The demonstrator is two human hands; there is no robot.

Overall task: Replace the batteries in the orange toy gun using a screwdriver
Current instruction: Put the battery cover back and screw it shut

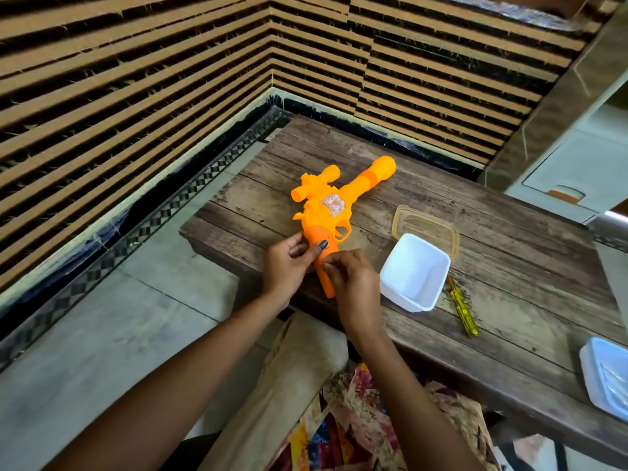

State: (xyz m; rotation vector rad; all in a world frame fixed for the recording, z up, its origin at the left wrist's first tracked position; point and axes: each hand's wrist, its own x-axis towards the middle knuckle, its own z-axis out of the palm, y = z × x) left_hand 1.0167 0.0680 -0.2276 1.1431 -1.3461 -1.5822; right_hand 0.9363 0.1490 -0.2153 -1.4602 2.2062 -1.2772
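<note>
2 hands meet on the grip of the orange toy gun, which lies flat near the left end of the wooden table, barrel pointing far and right. The left hand clasps the grip, thumb laid across its top. The right hand has its fingers curled, the tips pinching the same grip from the right side. Just right of the hands sits 1 white tub, with a clear lid at its far side. A yellow screwdriver lies untouched on the tub's right. Another pale container sits at the table's near right edge.
</note>
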